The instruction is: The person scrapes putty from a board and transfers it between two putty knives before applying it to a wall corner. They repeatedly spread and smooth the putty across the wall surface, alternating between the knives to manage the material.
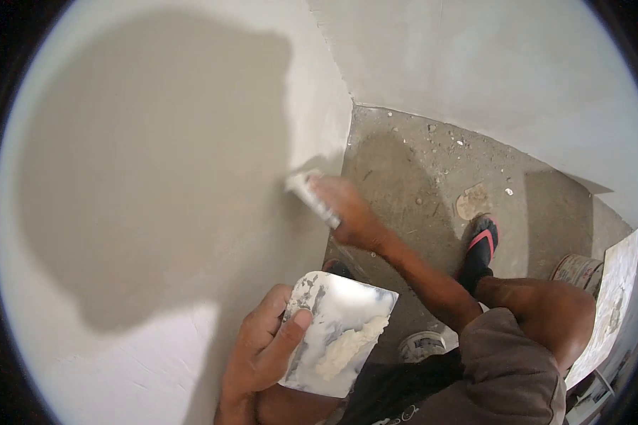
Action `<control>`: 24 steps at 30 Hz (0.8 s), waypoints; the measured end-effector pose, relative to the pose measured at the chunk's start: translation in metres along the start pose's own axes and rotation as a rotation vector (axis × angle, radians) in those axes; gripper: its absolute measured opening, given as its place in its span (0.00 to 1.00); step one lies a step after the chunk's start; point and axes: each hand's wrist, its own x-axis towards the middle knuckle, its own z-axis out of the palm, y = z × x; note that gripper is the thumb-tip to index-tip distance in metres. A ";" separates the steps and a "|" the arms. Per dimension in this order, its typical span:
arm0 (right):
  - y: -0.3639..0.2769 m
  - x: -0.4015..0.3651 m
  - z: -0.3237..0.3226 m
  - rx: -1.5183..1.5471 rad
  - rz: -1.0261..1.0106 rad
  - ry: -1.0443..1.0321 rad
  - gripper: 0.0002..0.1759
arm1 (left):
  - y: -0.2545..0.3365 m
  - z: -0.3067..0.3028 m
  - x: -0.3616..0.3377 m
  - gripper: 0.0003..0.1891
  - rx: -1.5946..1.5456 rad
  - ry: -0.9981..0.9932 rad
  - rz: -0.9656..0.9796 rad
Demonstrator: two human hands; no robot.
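My left hand [266, 340] grips the edge of a white putty plate [344, 301], with the thumb across its top face. A ridge of cream putty [349, 348] lies on the plate, and dried smears mark its left edge. Farther forward, my right hand [349, 212] is closed around a putty spreader [312, 200], pale and somewhat blurred. The spreader is at the left wall [248, 219], close to the corner; whether its whole edge touches cannot be made out. My own shadow darkens much of that wall.
Small debris is scattered over the concrete floor [439, 152] along the right wall [489, 64]. A bucket [578, 273] stands at the right behind a tilted, stained board [606, 312]. Another white tub [422, 346] sits near my legs. My foot wears a flip-flop [483, 237].
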 end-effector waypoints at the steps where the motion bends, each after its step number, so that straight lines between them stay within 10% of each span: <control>1: 0.014 0.004 -0.007 -0.035 0.025 0.091 0.35 | -0.002 0.000 0.000 0.13 -0.036 0.001 -0.011; 11: 0.118 0.137 -0.037 -0.198 0.271 0.358 0.23 | 0.005 -0.004 0.000 0.13 0.040 -0.008 -0.021; 24: 0.003 0.036 0.018 -0.028 0.060 0.154 0.38 | 0.007 0.003 0.002 0.20 0.079 0.033 0.002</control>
